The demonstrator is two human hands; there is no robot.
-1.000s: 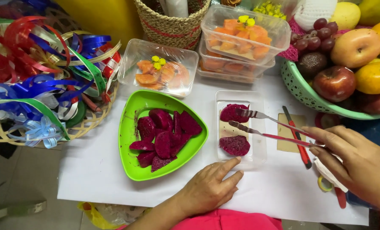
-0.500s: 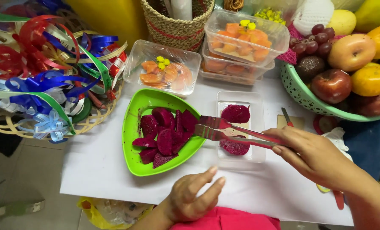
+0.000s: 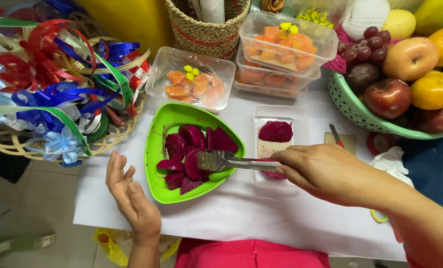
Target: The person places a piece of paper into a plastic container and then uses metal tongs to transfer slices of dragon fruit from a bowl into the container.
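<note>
Metal tongs (image 3: 224,161) — clenched in the right hand (image 3: 325,171) — reach over the magenta fruit pieces (image 3: 194,156) in the green bowl (image 3: 158,144); left hand (image 3: 132,198), fingers released, hovers beside that bowl above the counter (image 3: 261,218).

Magenta fruit pieces (image 3: 191,154); green plate (image 3: 157,129)

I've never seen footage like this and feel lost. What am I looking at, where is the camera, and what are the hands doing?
There is no machine: a person wears a camera on the head, looking down at their own bare hands. The right hand holds metal tongs over dark red dragon fruit pieces in a green dish. The left hand hovers open beside the dish, holding nothing. On the white table also sit a clear tray with two pieces, lidded boxes of orange fruit, a green fruit basket and a basket of ribbons.
</note>
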